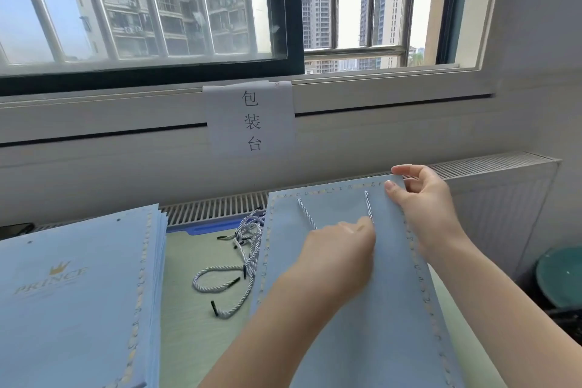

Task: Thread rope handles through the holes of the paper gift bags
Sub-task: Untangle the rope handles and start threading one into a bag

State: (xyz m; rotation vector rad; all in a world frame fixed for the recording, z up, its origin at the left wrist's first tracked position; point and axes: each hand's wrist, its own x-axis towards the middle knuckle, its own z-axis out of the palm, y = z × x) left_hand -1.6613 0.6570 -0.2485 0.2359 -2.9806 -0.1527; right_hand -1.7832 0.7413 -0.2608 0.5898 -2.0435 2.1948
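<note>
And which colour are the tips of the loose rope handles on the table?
Black tips on white-and-blue twisted rope handles, seen in the head view.

Daylight pours through a barred window [189,3] at twelve o'clock, towers beyond. A paper sign [250,118] hangs from the sill above a white radiator [491,167]; a teal stool [560,274] sits at three o'clock.

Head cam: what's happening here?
A person is fitting a rope handle to a blue paper bag. The right hand pinches the bag's top corner; the left hand holds the handle's loop. Spare ropes lie on the table, a bag stack to the left.
</note>
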